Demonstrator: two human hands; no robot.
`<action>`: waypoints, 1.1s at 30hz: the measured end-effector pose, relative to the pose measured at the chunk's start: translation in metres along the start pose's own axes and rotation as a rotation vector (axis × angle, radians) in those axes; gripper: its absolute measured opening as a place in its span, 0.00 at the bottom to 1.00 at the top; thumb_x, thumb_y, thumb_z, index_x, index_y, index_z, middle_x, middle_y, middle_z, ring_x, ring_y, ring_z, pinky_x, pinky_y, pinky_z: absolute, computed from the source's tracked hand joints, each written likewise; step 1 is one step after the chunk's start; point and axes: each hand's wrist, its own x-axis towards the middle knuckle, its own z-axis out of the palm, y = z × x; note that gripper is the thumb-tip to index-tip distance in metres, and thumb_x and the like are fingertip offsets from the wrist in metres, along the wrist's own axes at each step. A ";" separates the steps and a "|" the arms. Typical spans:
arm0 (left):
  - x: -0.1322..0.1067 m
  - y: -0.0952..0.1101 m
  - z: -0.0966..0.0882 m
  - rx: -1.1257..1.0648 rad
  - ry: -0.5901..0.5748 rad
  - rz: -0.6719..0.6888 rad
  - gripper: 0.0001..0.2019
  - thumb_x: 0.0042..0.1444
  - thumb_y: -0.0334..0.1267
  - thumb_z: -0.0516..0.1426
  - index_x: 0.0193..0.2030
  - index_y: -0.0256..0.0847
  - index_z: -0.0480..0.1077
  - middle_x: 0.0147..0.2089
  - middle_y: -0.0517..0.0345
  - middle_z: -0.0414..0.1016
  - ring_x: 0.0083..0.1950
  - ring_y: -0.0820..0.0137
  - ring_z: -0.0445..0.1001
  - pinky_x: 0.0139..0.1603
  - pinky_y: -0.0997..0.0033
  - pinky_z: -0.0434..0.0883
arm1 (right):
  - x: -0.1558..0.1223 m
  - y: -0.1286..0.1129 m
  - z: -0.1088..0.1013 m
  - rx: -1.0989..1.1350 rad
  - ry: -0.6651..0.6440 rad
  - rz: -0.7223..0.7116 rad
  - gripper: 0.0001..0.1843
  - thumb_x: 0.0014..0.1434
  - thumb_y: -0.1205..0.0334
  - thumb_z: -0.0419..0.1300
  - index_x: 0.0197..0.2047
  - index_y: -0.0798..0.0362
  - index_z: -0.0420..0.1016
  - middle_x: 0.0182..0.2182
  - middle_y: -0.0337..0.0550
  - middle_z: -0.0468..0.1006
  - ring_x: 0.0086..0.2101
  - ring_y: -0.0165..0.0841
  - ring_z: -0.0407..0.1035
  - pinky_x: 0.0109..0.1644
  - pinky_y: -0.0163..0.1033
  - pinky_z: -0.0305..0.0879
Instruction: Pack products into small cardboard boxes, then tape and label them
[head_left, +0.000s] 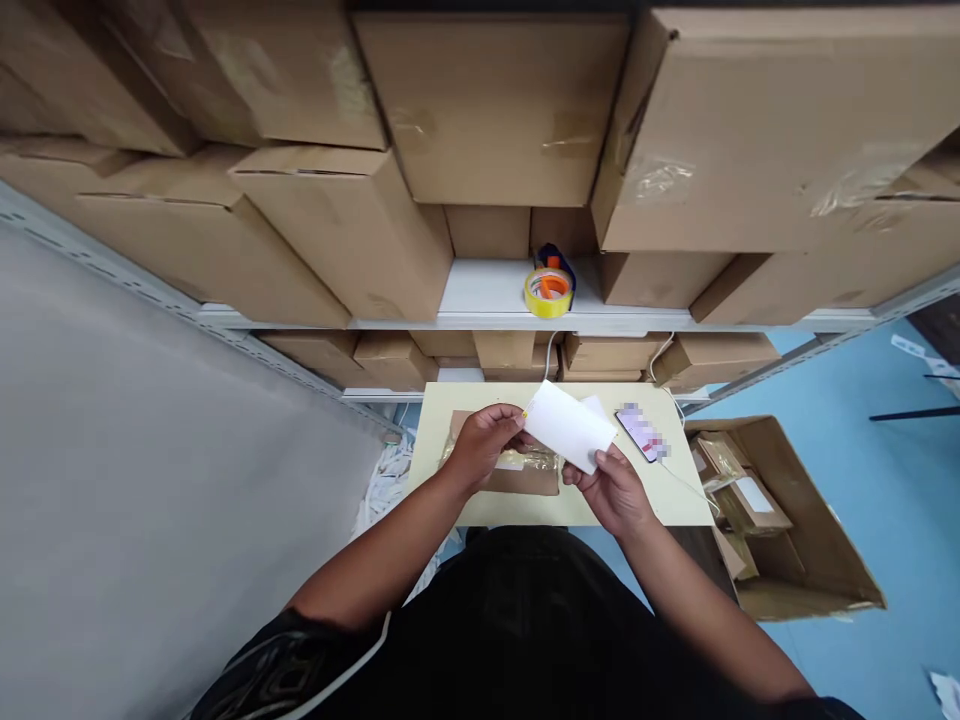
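Between fingers (504,425) lies a white, seemingly paper rectangle (568,426)

Sheet (568,428): plain white, 1 small yellow spot at the left end. Tabletop (439,405): pale cream. Parcel (521,480) on it: brown, glossy yellowish tape. Phone (640,432): dark edge, screen pixelated in pink-lilac squares. Tape roll (535,299): bright yellow; dispenser (572,285): dark blue, orange parts. Stacked cartons (487,110): brown, shiny tape patches. Shelf board (480,295): white; rail (90,255): light grey, dark slots. Open box (829,540): brown, so are the parcels (765,521) inside, 1 white label (754,494). Floor (877,480): light blue. Wall (187,450): grey. Shirt (540,620): black.
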 end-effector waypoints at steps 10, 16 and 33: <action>-0.062 -0.011 -0.028 -0.172 -0.063 -0.004 0.22 0.51 0.52 0.71 0.39 0.38 0.70 0.34 0.53 0.81 0.35 0.67 0.81 0.37 0.69 0.76 | -0.006 0.023 0.076 -0.331 0.188 -0.345 0.19 0.53 0.50 0.74 0.43 0.52 0.80 0.39 0.45 0.84 0.35 0.38 0.76 0.41 0.44 0.73; -0.070 -0.007 -0.048 -0.040 -0.115 0.026 0.21 0.53 0.53 0.69 0.39 0.37 0.73 0.41 0.48 0.82 0.39 0.67 0.80 0.40 0.69 0.74 | -0.010 0.010 0.083 -0.502 0.092 -0.402 0.16 0.54 0.50 0.73 0.40 0.52 0.82 0.31 0.42 0.83 0.31 0.36 0.74 0.39 0.43 0.72; -0.082 0.019 -0.029 0.366 -0.086 0.357 0.16 0.57 0.52 0.64 0.37 0.39 0.77 0.36 0.56 0.80 0.37 0.67 0.76 0.39 0.70 0.70 | -0.011 -0.005 0.091 -0.207 0.126 -0.238 0.19 0.45 0.51 0.77 0.35 0.51 0.78 0.28 0.39 0.80 0.29 0.34 0.71 0.34 0.39 0.68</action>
